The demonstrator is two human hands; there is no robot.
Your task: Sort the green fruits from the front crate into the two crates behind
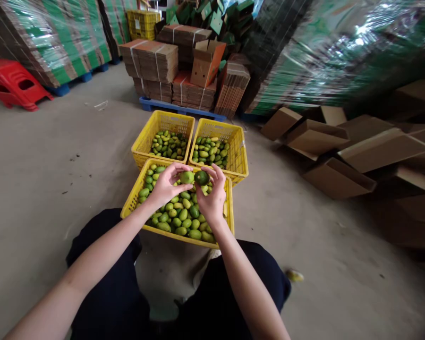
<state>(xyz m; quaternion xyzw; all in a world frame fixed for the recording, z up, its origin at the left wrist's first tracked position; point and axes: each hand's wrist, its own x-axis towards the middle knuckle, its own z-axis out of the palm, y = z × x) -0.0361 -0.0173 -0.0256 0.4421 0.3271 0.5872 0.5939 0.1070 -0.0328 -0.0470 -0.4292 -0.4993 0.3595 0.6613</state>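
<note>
My left hand (168, 184) grips a light green lemon (187, 177) between thumb and fingers. Beside it, a dark green lemon (201, 177) sits in the fingers of my right hand (214, 196). The two fruits are held side by side, close together, above the near yellow crate (187, 239). That crate holds many oval lemons, from yellow-green to deep green. Behind it stand a left yellow crate (141, 144) and a right yellow crate (238, 146), both partly filled with similar fruit.
Bundled flat cardboard (156, 61) lies on a blue pallet (182, 107) beyond the crates. Open cardboard boxes (317, 137) are heaped at the right. A red stool (16, 85) stands at far left, near wrapped stacks (67, 38). One yellowish fruit (295, 276) lies on the floor.
</note>
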